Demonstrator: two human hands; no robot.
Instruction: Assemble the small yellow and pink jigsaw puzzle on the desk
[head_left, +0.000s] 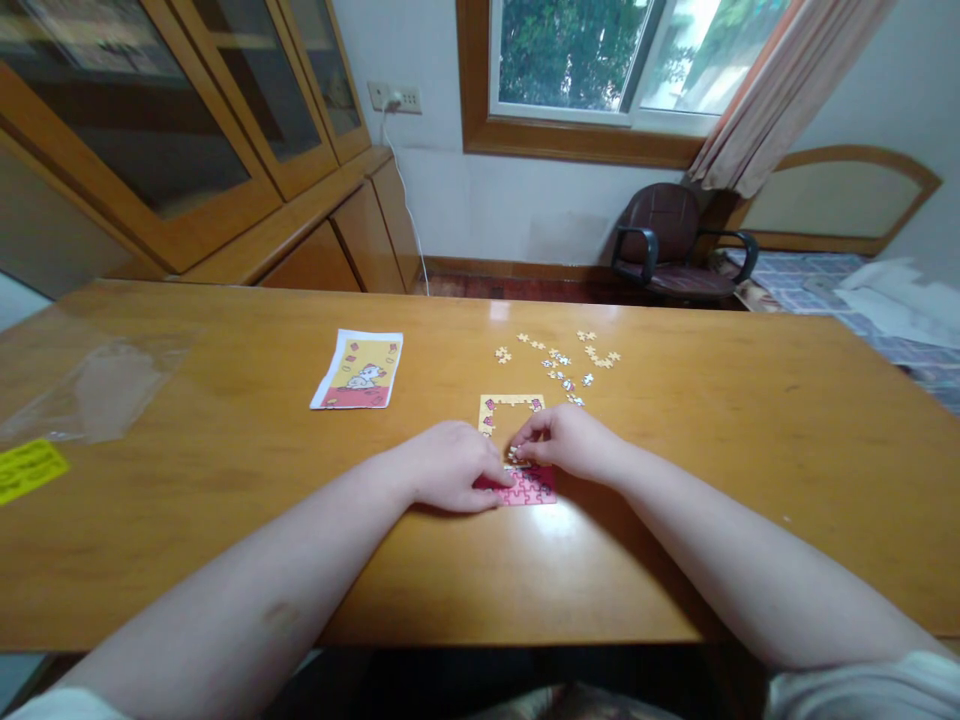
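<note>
A partly joined jigsaw puzzle [529,488] lies on the table, with pink rows at the near side and a yellow border at the far side around an open middle. My left hand [456,468] rests on its left edge, fingers stretched over the pink part. In the fingertips of my right hand [566,440] is a small puzzle piece [514,453], pinched just over the open middle. Loose puzzle pieces [559,357] lie scattered beyond the puzzle. The picture sheet [364,370], yellow and pink with a white animal, lies to the left.
A clear plastic bag [112,385] and a yellow label [31,470] lie at the left of the wooden table [247,430]. Behind it stand a glass-doored cabinet [300,190] and a dark office chair [667,240]. A bed [817,290] is at the right.
</note>
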